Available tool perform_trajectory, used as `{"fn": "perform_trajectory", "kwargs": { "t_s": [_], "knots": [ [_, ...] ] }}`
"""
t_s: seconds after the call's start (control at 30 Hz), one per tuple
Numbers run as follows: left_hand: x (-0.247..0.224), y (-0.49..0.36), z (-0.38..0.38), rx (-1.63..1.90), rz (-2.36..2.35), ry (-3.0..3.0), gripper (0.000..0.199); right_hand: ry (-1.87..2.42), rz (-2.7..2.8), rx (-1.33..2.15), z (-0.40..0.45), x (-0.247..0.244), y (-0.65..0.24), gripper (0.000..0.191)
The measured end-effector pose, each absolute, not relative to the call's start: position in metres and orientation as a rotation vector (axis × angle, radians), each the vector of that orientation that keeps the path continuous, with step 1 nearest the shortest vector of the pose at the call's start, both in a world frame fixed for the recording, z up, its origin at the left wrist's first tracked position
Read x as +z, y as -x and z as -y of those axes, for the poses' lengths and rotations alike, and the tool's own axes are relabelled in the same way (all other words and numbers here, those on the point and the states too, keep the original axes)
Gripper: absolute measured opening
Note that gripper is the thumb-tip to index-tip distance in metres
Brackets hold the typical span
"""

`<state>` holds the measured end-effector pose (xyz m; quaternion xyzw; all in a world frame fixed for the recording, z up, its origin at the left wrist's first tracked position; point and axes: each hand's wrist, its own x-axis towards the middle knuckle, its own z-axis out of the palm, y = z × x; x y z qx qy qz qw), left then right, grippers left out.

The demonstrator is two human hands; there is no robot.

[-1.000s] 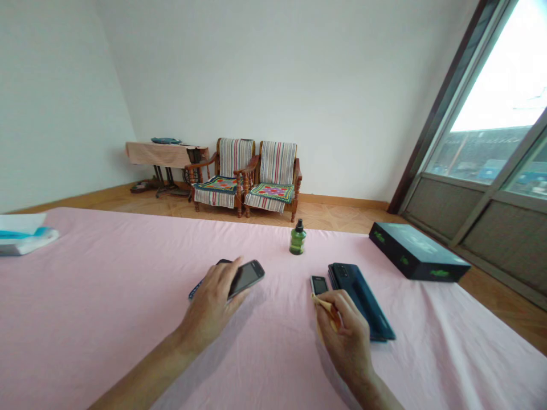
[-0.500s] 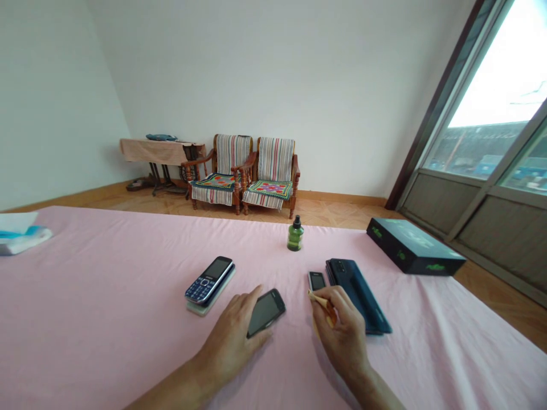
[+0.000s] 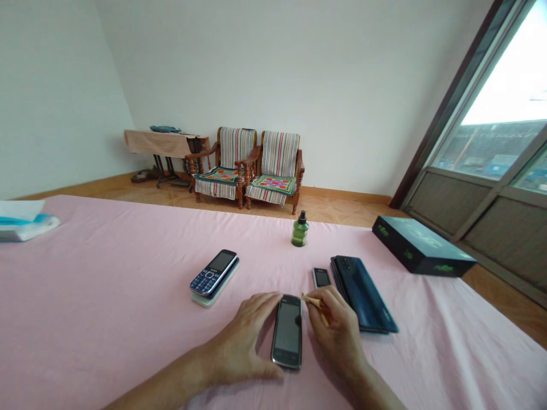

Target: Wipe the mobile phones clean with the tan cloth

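A dark touchscreen phone (image 3: 288, 336) with a silver rim lies face up on the pink cloth. My left hand (image 3: 239, 341) holds it from the left, fingers at its upper corner and thumb by its lower end. To the right of the phone, my right hand (image 3: 335, 327) is closed around a slender tan thing (image 3: 315, 302), whose tip points at the phone's upper right edge; its kind is unclear. Just beyond that hand are a small keypad phone (image 3: 321, 277), partly covered, and a dark blue smartphone (image 3: 363, 293) lying on another flat thing.
A blue keypad phone (image 3: 214, 273) rests on a pale phone-like slab (image 3: 209, 303) at left. Farther back stand a green spray bottle (image 3: 299, 230) and a black box (image 3: 423, 245). A tissue pack (image 3: 29, 228) sits far left. Two wooden chairs (image 3: 273, 165) are beyond the bed-like surface.
The touchscreen phone has turned from slanted to nearly upright in view and come closer, with my left hand. My right hand has brought the tan thing's tip to the phone's side.
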<state>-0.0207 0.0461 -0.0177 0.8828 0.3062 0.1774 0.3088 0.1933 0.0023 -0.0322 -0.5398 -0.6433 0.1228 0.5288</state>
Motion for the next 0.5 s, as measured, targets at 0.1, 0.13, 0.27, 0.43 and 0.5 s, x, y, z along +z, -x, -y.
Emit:
{"fn": "perform_trajectory", "kwargs": {
  "t_s": [0.1, 0.13, 0.27, 0.43, 0.5],
  "knots": [
    [-0.023, 0.023, -0.05, 0.436, -0.788, -2.376, 0.106, 1.3, 1.564, 0.357, -0.002, -0.034, -0.19, 0.016],
    [-0.022, 0.023, -0.05, 0.435, -0.791, -2.38, 0.103, 1.3, 1.583, 0.379, -0.002, -0.034, -0.189, 0.017],
    [-0.015, 0.022, -0.045, 0.454, -0.783, -2.387, 0.094, 1.322, 1.655, 0.425, -0.001, -0.033, -0.186, 0.018],
    [-0.008, 0.016, -0.035, 0.522, -0.704, -2.4, 0.087, 1.411, 1.718, 0.337, -0.006, -0.039, -0.184, 0.02],
    [-0.008, 0.014, -0.032, 0.532, -0.699, -2.427, 0.084, 1.442, 1.758, 0.274, -0.008, -0.041, -0.185, 0.02]
  ]
}}
